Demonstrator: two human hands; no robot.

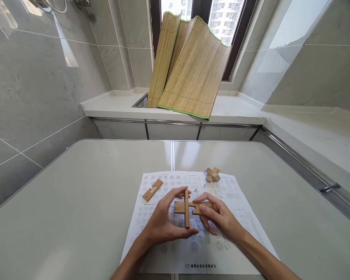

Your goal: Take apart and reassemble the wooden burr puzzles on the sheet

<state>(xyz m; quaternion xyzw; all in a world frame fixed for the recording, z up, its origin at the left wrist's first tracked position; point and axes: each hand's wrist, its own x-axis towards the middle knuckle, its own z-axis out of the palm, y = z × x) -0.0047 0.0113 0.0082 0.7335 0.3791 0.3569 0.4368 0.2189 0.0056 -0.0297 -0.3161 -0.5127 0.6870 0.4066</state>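
Two flat wooden pieces cross each other above a printed paper sheet. My left hand [170, 217] grips the upright piece [187, 212] by its two ends, between thumb and fingers. The other piece [179, 207] lies crosswise through it and has a notch near its right part. That right end is pinched by my right hand [218, 216]. A third notched wooden piece [152, 190] rests at the upper left of the sheet [242, 233]. At the sheet's upper right sits a small star-shaped wooden assembly [212, 175].
Beneath the sheet is a pale table [76, 202] with a seam down its middle. Beyond its far edge runs a white ledge [111, 107], where a folded bamboo mat [192, 70] leans at the window. Tiled walls stand at both sides.
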